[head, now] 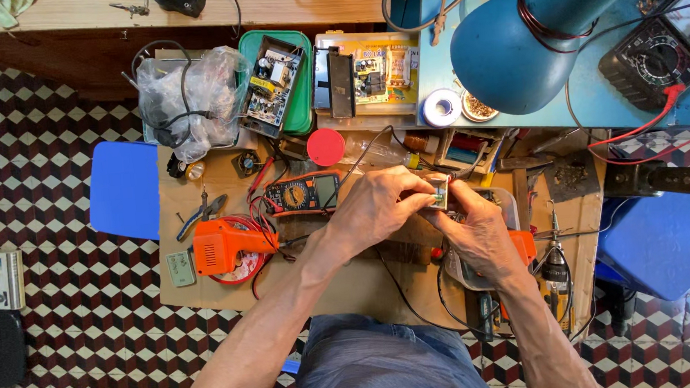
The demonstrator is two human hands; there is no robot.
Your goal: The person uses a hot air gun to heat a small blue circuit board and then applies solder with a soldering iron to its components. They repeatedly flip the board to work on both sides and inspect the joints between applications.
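Observation:
Both my hands meet over a cardboard-covered work surface [205, 295]. My left hand [379, 208] and my right hand [479, 228] together grip a small boxy electronic part [438, 192] with a pale casing, pinched between the fingertips. An orange and black multimeter [304, 194] lies just left of my left hand, its red and black leads trailing across the cardboard. An orange heat-gun-like tool [222, 246] rests further left on a round red object.
A blue desk lamp [513, 41], an analog meter [666, 45], a solder spool [440, 108], circuit boards [368, 73] in a green tray [303, 99], a plastic bag of cables [189, 95], pliers [199, 216], blue stools [123, 191] and a patterned tile floor surround me.

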